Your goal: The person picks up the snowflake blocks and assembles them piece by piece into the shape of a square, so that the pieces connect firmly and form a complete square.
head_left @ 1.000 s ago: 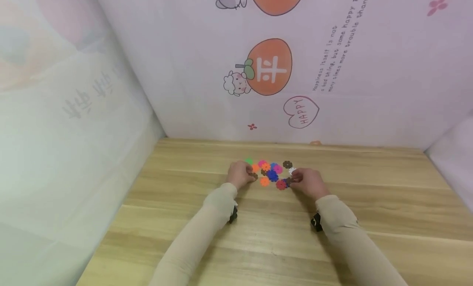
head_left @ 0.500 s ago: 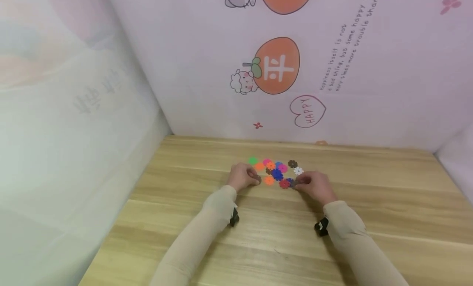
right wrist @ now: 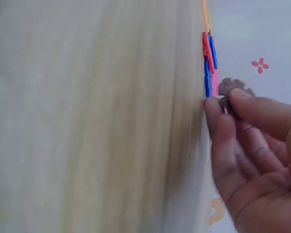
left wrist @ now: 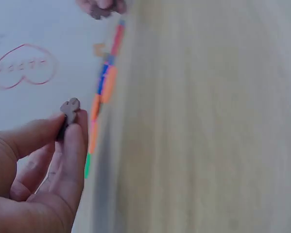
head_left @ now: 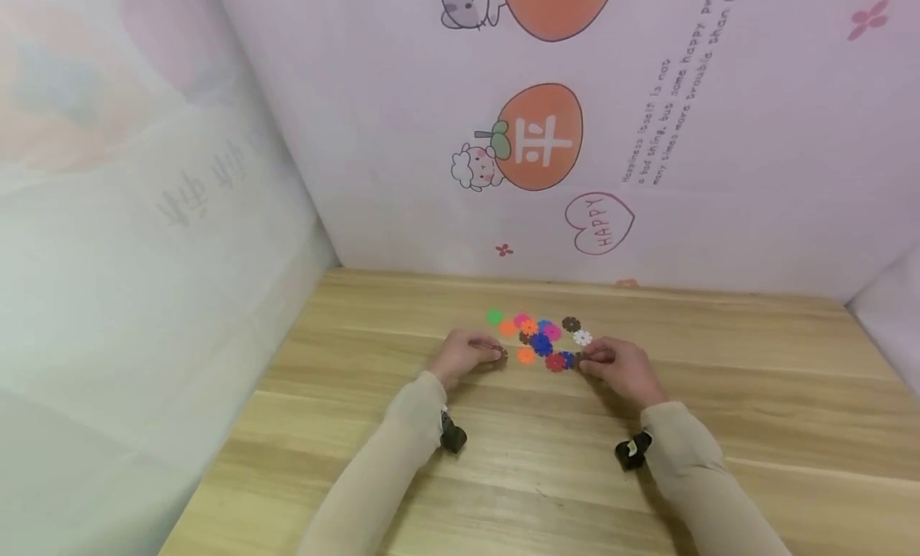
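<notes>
My left hand (head_left: 463, 356) pinches a brown snowflake disc (left wrist: 71, 110) between thumb and fingers, left of the loose discs. Across from it my right hand (head_left: 624, 367) grips another brown snowflake disc (right wrist: 232, 87) by its edge. Between the hands lies a loose cluster of notched plastic discs: a green disc (head_left: 495, 316) at the far left, an orange disc (head_left: 527, 355) in front, dark blue discs (head_left: 541, 344) in the middle, a red disc (head_left: 556, 363) near the right hand. A white disc (head_left: 582, 338) and a brown disc (head_left: 571, 323) lie at the right back.
The wooden tabletop (head_left: 532, 476) extends in front of and beside the discs. A printed cloth wall (head_left: 402, 156) rises behind the table, and a pale cloth (head_left: 108, 316) hangs on the left. A small black device (head_left: 453, 434) sits at the left wrist.
Both hands have drawn back a little from the cluster, each with its brown disc. The white disc shows more fully now. The head view has shifted slightly.
</notes>
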Demonstrator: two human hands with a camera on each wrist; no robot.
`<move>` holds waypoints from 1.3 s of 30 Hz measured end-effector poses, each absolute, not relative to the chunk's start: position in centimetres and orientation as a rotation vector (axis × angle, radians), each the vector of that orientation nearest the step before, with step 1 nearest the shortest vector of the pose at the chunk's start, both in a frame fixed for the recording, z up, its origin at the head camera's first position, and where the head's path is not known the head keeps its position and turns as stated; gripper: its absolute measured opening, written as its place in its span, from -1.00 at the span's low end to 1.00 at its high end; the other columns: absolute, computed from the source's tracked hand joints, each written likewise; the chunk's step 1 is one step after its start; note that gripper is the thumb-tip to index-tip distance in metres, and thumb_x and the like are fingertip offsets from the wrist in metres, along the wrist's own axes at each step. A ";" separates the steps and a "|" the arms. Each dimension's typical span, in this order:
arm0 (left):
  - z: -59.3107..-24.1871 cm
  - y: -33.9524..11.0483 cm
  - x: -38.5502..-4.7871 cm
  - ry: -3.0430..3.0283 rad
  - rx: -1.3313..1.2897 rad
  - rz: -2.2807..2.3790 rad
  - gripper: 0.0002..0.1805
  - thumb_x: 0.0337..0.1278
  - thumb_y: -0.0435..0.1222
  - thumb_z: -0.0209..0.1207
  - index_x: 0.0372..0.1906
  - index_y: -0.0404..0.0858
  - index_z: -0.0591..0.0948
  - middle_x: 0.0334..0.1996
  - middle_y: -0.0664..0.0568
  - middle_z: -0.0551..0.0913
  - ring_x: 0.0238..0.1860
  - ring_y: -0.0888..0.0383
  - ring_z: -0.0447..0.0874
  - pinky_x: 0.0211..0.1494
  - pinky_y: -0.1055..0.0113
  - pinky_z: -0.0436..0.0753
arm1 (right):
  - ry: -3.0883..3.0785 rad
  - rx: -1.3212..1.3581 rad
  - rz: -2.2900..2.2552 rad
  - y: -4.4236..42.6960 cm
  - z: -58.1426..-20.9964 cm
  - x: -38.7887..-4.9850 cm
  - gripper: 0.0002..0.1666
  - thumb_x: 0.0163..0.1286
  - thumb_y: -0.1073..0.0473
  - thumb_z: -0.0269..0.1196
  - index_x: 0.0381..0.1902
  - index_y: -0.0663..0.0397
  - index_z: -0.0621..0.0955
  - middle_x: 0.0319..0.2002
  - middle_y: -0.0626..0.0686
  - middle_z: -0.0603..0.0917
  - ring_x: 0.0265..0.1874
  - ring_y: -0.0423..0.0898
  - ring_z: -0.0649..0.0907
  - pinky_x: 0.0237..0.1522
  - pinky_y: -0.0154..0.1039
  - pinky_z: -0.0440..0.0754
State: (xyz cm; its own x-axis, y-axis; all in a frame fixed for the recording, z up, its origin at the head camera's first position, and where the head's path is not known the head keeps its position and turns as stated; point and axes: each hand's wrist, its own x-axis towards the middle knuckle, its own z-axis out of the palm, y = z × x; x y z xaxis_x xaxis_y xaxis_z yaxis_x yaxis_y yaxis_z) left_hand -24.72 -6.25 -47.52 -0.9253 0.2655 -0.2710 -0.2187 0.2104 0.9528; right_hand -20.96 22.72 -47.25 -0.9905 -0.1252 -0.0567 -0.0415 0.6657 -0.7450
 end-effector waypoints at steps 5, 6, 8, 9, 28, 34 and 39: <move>-47.2 -5.7 -24.6 1.918 0.028 1.936 -0.74 0.11 -0.46 0.31 -0.06 -0.34 0.69 -0.13 -0.11 0.77 -0.10 0.08 0.76 0.06 0.30 0.73 | 2.785 -0.174 -1.379 22.1 -46.8 -20.5 -0.68 0.39 0.04 0.30 0.02 0.06 0.70 -0.03 0.12 0.75 -0.03 0.05 0.71 0.05 0.00 0.68; -47.1 -5.6 -24.4 1.902 0.032 1.951 -0.74 0.11 -0.45 0.31 -0.06 -0.34 0.69 -0.13 -0.10 0.77 -0.10 0.09 0.76 0.08 0.28 0.72 | 2.782 -0.186 -1.418 21.8 -46.7 -20.4 -0.67 0.39 0.03 0.29 0.02 0.05 0.70 -0.02 0.11 0.75 -0.03 0.03 0.72 0.04 -0.05 0.69; -46.7 -5.3 -23.9 1.875 0.032 1.976 -0.73 0.12 -0.43 0.32 -0.04 -0.36 0.68 -0.13 -0.09 0.76 -0.11 0.11 0.76 0.14 0.22 0.70 | 2.770 -0.215 -1.504 21.1 -46.6 -20.1 -0.67 0.38 0.01 0.30 0.02 0.03 0.71 -0.04 0.09 0.76 -0.06 -0.03 0.73 -0.02 -0.19 0.72; -46.5 -5.1 -23.6 1.860 0.040 1.989 -0.71 0.13 -0.43 0.31 -0.02 -0.38 0.67 -0.13 -0.10 0.76 -0.11 0.11 0.76 0.16 0.19 0.68 | 2.757 -0.226 -1.553 20.7 -46.5 -20.0 -0.67 0.37 0.01 0.31 0.01 0.03 0.72 -0.05 0.09 0.77 -0.08 -0.06 0.73 -0.06 -0.27 0.73; -42.6 -4.2 -22.4 1.761 0.126 2.021 -0.71 0.19 -0.41 0.29 0.00 -0.43 0.65 -0.15 -0.10 0.77 -0.11 0.10 0.77 0.13 0.23 0.70 | 2.631 -0.499 -1.844 17.8 -44.2 -19.0 -0.77 0.35 0.11 0.33 -0.12 0.10 0.74 -0.20 0.12 0.80 -0.27 0.08 0.78 -0.23 -0.23 0.78; -42.5 -4.5 -22.2 1.723 0.071 2.010 -0.62 0.20 -0.43 0.27 0.10 -0.49 0.58 -0.14 -0.06 0.76 -0.14 0.16 0.76 -0.01 0.39 0.73 | 2.660 -0.527 -1.820 17.5 -44.1 -18.8 -0.80 0.35 0.19 0.32 -0.14 0.17 0.74 -0.21 0.15 0.79 -0.28 0.02 0.78 -0.26 -0.32 0.76; -42.7 -4.6 -22.1 1.691 0.044 2.009 -0.63 0.18 -0.44 0.29 0.08 -0.49 0.59 -0.18 -0.05 0.76 -0.20 0.17 0.77 -0.03 0.40 0.74 | 2.645 -0.522 -1.797 17.2 -44.0 -18.5 -0.80 0.35 0.22 0.32 -0.13 0.18 0.74 -0.18 0.17 0.79 -0.28 -0.08 0.78 -0.23 -0.29 0.77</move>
State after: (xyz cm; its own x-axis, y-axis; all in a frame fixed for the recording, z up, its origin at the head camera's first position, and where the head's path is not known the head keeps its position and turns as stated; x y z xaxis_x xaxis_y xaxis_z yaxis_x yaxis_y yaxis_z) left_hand -22.08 -4.59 -42.75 -0.8698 0.3968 -0.2932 -0.3566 -0.0949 0.9294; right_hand -18.51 17.24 -43.97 -0.9433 -0.2080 0.2588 -0.3172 0.3345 -0.8874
